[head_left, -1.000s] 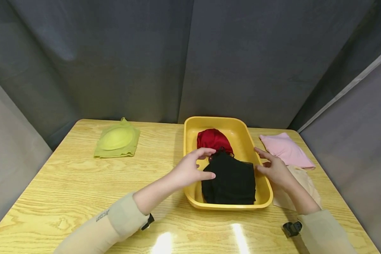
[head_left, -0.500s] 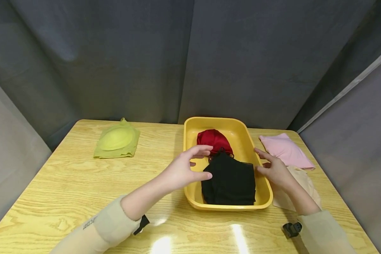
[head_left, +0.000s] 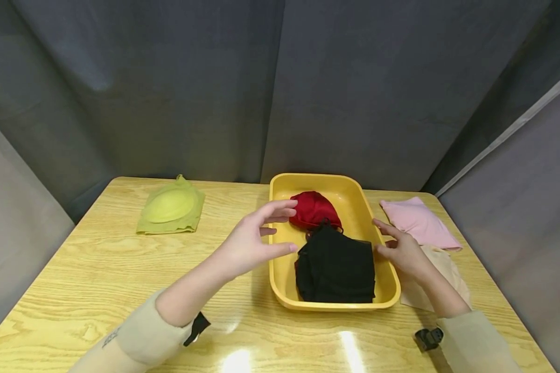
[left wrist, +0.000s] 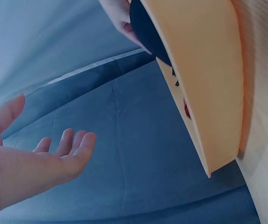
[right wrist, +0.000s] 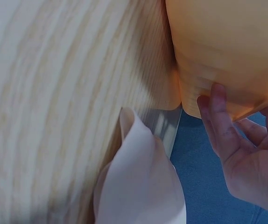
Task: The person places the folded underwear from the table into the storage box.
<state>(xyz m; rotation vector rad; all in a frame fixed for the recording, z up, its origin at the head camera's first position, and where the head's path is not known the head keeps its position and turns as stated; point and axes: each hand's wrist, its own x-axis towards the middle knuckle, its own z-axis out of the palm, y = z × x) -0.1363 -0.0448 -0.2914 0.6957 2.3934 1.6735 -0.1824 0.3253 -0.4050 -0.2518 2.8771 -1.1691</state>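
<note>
In the head view, a yellow plastic basin (head_left: 289, 290) holds a folded black garment with thin straps (head_left: 338, 267) and, behind it, a folded red satin garment (head_left: 315, 210). My left hand (head_left: 249, 241) hovers near the basin's left rim, fingers spread and nothing between them; the left wrist view shows the same bare palm (left wrist: 31, 170). On the opposite side, my right hand (head_left: 403, 251) grips the basin's right rim. Several of its fingers (right wrist: 225, 126) lie against the outer wall in the right wrist view.
A yellow-green bra (head_left: 170, 204) lies folded at the table's back left. Right of the basin are a folded pink garment (head_left: 420, 223) and a beige garment (head_left: 450, 274), partly behind my right arm. Grey curtains (head_left: 191, 93) enclose the wooden table (head_left: 98, 290).
My left hand has drawn back leftward from above the black garment, its fingers still apart. My right hand stays at the basin's rim, and the basin and garments keep their places.
</note>
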